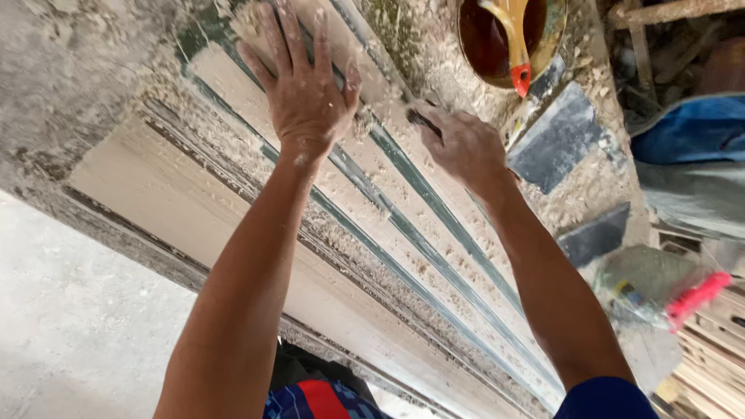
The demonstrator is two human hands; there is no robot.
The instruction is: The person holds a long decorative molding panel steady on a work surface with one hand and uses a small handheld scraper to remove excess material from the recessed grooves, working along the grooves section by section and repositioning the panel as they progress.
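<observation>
My left hand [305, 85] lies flat, fingers spread, pressing on long pale wooden strips [365, 233] that run diagonally across a dusty workbench. Sawdust covers the strips and my fingers. My right hand [462, 143] is closed around a small dark tool [423, 122], whose tip rests on the strips just to the right of my left hand. Green-grey gaps show between the strips.
A round tin of brown liquid [485, 46] with a yellow, red-tipped brush [516, 46] stands at the top. Dark flat slabs [559, 140] lie to the right, with a clear plastic bag [660, 283] holding a pink item. Concrete floor [77, 326] is at the lower left.
</observation>
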